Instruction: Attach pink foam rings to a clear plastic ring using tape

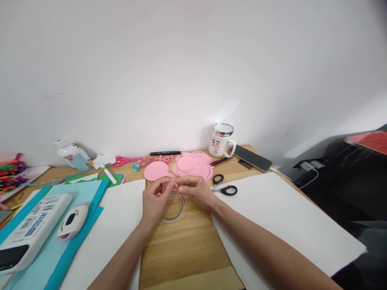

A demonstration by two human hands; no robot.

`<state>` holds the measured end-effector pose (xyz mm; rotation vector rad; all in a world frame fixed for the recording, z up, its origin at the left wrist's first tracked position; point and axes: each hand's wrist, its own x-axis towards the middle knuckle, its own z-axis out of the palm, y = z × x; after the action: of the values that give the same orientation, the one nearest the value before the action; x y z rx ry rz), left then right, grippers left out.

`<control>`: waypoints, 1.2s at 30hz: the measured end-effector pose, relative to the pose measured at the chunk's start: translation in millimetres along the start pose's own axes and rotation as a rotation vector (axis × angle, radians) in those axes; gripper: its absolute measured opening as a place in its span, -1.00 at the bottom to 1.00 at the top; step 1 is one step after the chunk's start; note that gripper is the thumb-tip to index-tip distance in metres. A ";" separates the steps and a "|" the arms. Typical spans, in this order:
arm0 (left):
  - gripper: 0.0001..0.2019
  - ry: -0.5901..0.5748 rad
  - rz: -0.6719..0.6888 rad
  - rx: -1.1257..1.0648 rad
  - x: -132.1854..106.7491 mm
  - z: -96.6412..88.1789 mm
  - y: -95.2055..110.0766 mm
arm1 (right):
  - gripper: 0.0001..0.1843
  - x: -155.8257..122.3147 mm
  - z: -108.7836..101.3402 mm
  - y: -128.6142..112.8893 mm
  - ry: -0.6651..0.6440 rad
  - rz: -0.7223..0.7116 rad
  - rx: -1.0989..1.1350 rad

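Note:
Both hands meet over the middle of the table, fingertips pinched on a curled pink paper strip (171, 186). My left hand (156, 198) is closed on its left side, and my right hand (198, 192) is closed on its right side; the fingers cover much of it. A roll of tape (174, 219) lies on the wood just below the hands. Beyond them are pink paper circles (155, 170) and a heap of pink paper spirals (193, 165). Black-handled scissors (225, 189) rest beside my right hand, their blades partly hidden.
White sheets (281, 217) lie on both sides. At the back stand a mug (220, 143), a phone (252, 157), a black marker (165, 153) and small pink rolled pieces (163, 159). On the left are a white bottle (74, 155), a white box-shaped device (36, 229) and coloured paper (81, 193).

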<state>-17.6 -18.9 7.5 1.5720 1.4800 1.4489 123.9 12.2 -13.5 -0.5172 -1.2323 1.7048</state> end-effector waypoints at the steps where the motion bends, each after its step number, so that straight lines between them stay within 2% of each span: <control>1: -0.86 -0.008 0.003 -0.004 -0.3 0.3 0.8 | -0.74 0.2 0.0 0.3 0.001 -0.006 0.000; 11: -0.83 -0.036 0.008 0.012 -1.5 1.6 1.0 | -0.77 -0.5 -4.2 5.1 0.076 0.037 0.037; 23: -0.80 -0.016 -0.011 0.023 -1.3 2.0 -2.6 | -0.77 0.6 -6.2 8.6 0.062 0.033 0.033; 32: -0.80 -0.027 -0.002 0.088 -1.6 2.2 -1.4 | -0.77 0.2 -6.9 7.9 0.111 0.059 -0.008; 36: -0.79 -0.026 0.003 0.074 -1.7 2.6 -1.5 | -0.77 0.0 -5.5 6.7 0.118 0.024 -0.010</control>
<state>-15.4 -19.4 4.9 1.6314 1.5326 1.3841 125.1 14.5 -21.8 -0.6318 -1.1548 1.6639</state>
